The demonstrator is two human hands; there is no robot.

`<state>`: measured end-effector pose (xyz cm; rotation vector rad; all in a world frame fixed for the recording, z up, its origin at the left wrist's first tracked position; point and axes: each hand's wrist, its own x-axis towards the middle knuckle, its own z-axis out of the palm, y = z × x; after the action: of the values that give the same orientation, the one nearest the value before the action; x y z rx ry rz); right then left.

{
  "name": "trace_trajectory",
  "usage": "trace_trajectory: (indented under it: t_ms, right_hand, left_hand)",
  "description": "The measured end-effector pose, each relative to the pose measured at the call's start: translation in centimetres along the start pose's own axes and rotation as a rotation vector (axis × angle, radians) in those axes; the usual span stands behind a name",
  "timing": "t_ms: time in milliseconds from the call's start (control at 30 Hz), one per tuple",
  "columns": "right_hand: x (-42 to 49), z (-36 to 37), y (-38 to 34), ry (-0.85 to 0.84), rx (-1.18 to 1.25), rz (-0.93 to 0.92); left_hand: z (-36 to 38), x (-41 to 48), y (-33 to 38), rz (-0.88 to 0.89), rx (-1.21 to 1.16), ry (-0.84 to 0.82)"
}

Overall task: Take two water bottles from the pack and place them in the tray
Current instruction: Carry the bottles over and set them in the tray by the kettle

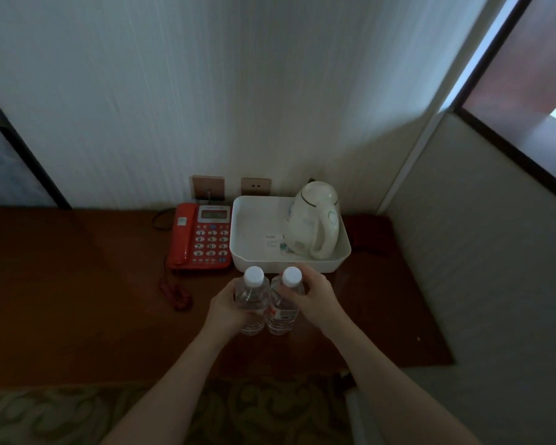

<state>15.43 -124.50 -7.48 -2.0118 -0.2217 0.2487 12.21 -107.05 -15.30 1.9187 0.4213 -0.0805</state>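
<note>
Two clear water bottles with white caps stand side by side just in front of the white tray [247, 226]. My left hand [225, 308] is wrapped around the left bottle [252, 300]. My right hand [315, 298] grips the right bottle [281, 311], which has a red and white label. The bottles touch each other. Whether they rest on the wooden desk [77, 284] or hang above it I cannot tell. No pack is in view.
A cream electric kettle [313, 220] fills the tray's right half; a small card lies on the tray floor. A red telephone [203, 236] sits left of the tray, its coiled cord trailing forward. The wall with two sockets is close behind. Patterned carpet lies below the desk edge.
</note>
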Motion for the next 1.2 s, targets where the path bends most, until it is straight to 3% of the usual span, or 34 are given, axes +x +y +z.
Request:
trace_trajectory:
  t_ms: [167, 300, 500, 600, 733, 867, 1000, 1200]
  right_hand:
    - [0.5, 0.1, 0.0, -0.078, 0.013, 0.03]
    - [0.6, -0.1, -0.2, -0.085, -0.001, 0.032]
    - [1.0, -0.5, -0.5, -0.133, -0.126, 0.005]
    - [0.8, -0.5, -0.8, -0.131, -0.271, -0.08]
    - [0.1, -0.9, -1.2, -0.041, -0.637, -0.335]
    - [0.0, -0.9, -2.1, 0.027, -0.875, -0.385]
    - [0.7, -0.7, -2.8, -0.067, -0.931, -0.314]
    - [2.0, -0.7, -4.2, -0.147, -0.839, -0.234]
  left_hand:
    - [-0.4, 0.9, -0.3, -0.033, 0.024, -0.094]
    - [-0.8, 0.9, 0.2, 0.093, 0.116, -0.188]
    - [-2.7, 0.8, 1.8, 0.146, -0.18, -0.329]
    - [-4.1, -0.2, 3.4, 0.195, 0.097, -0.237]
    - [-5.2, -1.3, 6.6, 0.484, 0.633, -0.045]
    - [-4.8, -1.0, 9.1, 0.499, 0.94, -0.063]
    - [-4.4, -0.7, 9.3, 0.487, 0.924, -0.212]
    - [-5.4, 0.3, 9.4, 0.518, 0.857, -0.25]
